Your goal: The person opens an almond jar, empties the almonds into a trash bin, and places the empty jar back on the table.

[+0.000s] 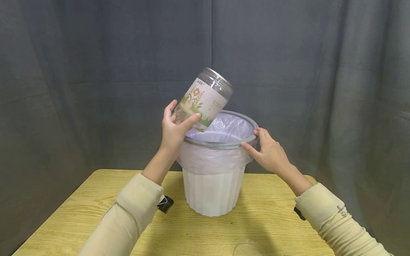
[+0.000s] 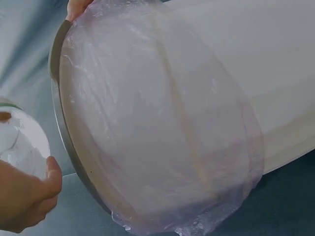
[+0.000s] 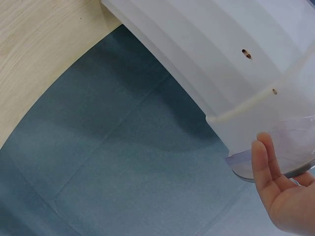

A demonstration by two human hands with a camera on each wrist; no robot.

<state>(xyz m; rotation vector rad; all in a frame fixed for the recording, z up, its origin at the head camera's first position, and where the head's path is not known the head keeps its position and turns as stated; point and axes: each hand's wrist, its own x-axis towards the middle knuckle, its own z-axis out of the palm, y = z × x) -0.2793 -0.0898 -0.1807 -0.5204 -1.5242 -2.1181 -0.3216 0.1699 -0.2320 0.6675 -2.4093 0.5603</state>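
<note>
My left hand (image 1: 173, 129) holds a clear plastic jar (image 1: 205, 97) with a floral paper label, tilted with its silver-rimmed mouth up and to the right. The jar is over the left part of a white trash bin (image 1: 213, 193), and a small brown bit shows near its base. A pale purple bin liner (image 1: 235, 126) lines the bin and folds down outside under a grey ring (image 1: 221, 145). My right hand (image 1: 270, 151) grips the bin's right rim. In the right wrist view, two fingers (image 3: 262, 162) extend along the bin's outer side.
The bin stands on a yellow wood-grain table (image 1: 121, 199). A clear round lid (image 1: 247, 248) lies at the table's front, partly cut off by the frame. Dark grey curtains (image 1: 128, 53) hang behind. A few dark specks dot the tabletop.
</note>
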